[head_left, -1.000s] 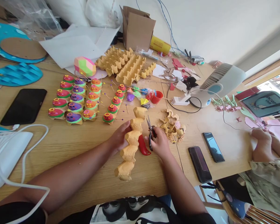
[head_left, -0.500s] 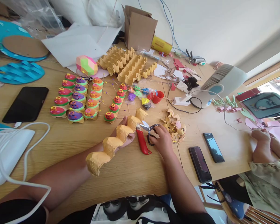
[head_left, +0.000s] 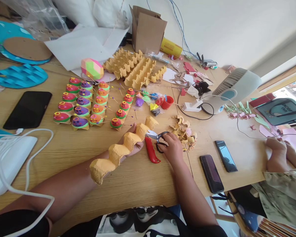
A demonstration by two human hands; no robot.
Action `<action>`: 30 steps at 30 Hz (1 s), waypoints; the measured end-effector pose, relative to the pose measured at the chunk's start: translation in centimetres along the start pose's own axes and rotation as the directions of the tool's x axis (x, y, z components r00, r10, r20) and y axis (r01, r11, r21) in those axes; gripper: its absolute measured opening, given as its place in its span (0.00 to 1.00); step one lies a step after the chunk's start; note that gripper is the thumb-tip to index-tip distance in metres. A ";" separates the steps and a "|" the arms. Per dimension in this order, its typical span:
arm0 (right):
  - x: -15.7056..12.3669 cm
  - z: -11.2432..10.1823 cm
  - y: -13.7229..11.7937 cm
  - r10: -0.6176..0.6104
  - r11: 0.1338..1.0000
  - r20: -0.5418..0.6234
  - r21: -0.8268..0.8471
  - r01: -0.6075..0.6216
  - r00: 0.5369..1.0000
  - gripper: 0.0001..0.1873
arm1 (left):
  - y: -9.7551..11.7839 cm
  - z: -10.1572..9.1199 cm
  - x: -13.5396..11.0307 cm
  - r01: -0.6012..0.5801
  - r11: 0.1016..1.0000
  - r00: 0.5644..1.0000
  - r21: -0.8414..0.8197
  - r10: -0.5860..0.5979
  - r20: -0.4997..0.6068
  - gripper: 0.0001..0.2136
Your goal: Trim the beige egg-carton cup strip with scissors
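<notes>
A strip of yellow-tan egg carton cups (head_left: 118,152) lies slantwise across my left hand (head_left: 137,148), which grips it from beneath near its far end. My right hand (head_left: 172,148) has its fingers through the black handles of a pair of scissors (head_left: 159,135). Their blades meet the strip's edge close to my left fingers and look nearly closed. Below the blades, a red-handled knife (head_left: 152,150) rests on the table. Beyond my right hand sits a heap of carton scraps (head_left: 184,133). Rows of painted egg carton caterpillars (head_left: 80,107) stand past my left arm.
Uncut egg carton trays (head_left: 140,70) are at the back by a cardboard box (head_left: 148,29). A small red cup (head_left: 167,102) stands before a white fan (head_left: 233,87). Two phones (head_left: 211,173) lie to the right, near another person's hands (head_left: 278,151). A white cable (head_left: 27,164) loops at left.
The scissor blades have drawn closer together and now reach the strip's edge. The strip's far end has shifted slightly right.
</notes>
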State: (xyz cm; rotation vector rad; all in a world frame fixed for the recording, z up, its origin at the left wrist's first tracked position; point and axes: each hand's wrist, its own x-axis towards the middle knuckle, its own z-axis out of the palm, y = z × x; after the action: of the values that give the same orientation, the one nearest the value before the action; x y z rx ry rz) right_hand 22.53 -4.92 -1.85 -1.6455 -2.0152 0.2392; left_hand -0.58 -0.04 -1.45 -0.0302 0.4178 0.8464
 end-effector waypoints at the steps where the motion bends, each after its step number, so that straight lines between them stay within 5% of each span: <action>1: 0.0 0.0 0.0 -0.004 1.000 -0.001 -0.004 0.004 1.000 0.12 | 0.0 0.1 -0.1 0.005 1.000 1.000 -0.006 -0.005 0.003 0.16; 30: 0.1 -1.0 -0.4 -0.141 0.983 -0.076 -0.131 0.130 0.987 0.07 | 0.0 -0.2 0.4 0.071 0.991 0.995 -0.113 -0.078 -0.064 0.22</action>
State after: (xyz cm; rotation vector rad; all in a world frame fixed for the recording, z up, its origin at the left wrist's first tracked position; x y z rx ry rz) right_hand 22.65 -5.09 -0.79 -1.5554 -2.1037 -0.0072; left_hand -0.40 0.25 -1.80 -0.1763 0.4312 0.7955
